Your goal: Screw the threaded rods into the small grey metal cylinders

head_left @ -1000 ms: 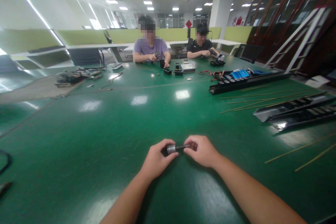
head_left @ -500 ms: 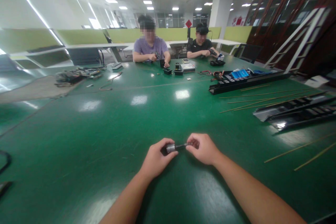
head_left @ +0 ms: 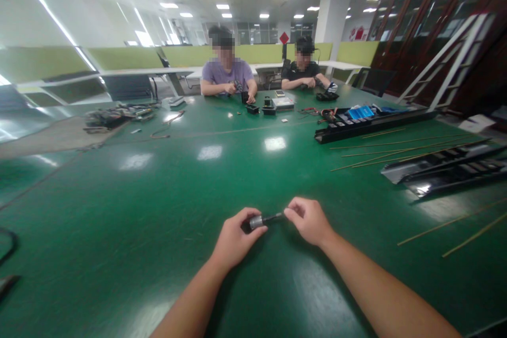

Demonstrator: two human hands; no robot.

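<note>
My left hand (head_left: 236, 240) is closed round a small silver-and-black cylinder (head_left: 256, 222), fingers above and thumb below. From its right end a thin dark shaft (head_left: 272, 217) points toward my right hand (head_left: 311, 221). The fingers of that hand are curled together in a pinch right by the shaft's tip. Whether they touch the tip or hold some tiny piece cannot be made out. Both hands are just over the green tabletop (head_left: 190, 200), near its front.
Black metal channels (head_left: 447, 161) and thin yellowish rods (head_left: 428, 229) lie on the right, with a long black tray (head_left: 356, 129) of parts beyond. A pile of parts (head_left: 119, 116) sits far left. Two people (head_left: 227, 74) work across the table among small black boxes (head_left: 269, 111).
My right hand has risen slightly and its fingertips have slid toward the shaft's tip, showing more of the shaft. My left hand has barely moved and still grips the cylinder.
</note>
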